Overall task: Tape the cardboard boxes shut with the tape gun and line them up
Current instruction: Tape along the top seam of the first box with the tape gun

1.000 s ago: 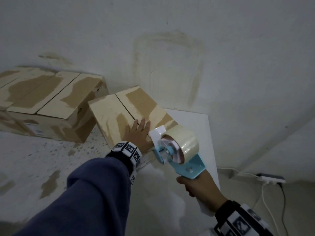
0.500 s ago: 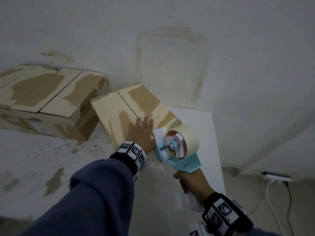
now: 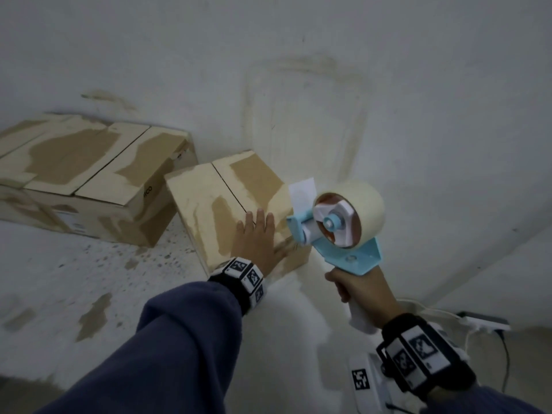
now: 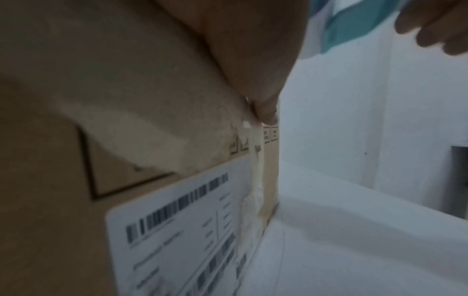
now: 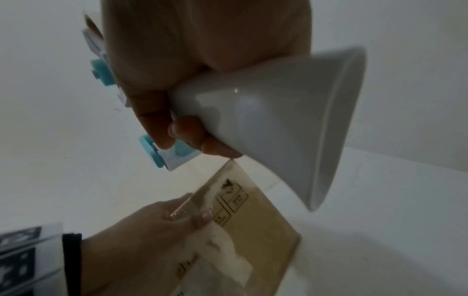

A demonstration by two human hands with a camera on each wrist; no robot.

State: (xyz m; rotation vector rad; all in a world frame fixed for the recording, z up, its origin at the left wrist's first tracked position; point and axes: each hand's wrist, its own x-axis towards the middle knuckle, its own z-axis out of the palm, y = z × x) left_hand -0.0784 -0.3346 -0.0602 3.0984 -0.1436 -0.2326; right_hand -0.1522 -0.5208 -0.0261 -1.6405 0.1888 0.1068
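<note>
Cardboard box, brown w/ pale torn patches point(image 3: 221, 204), sits angled near wall; seam untaped. L hand point(image 3: 257, 237) flat on lid, fingers straight. R hand point(image 3: 358, 288) clamped on blue-white tape gun point(image 3: 337, 228), beside box. I judge taping, lining-up pending.

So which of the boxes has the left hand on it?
The near box, angled beside the tape gun; the left hand lies flat on it. The box further left is untouched.

Label print point(image 4: 182, 224) on the box blurred, far-left box point(image 3: 18, 162) cut off by the edge
</note>
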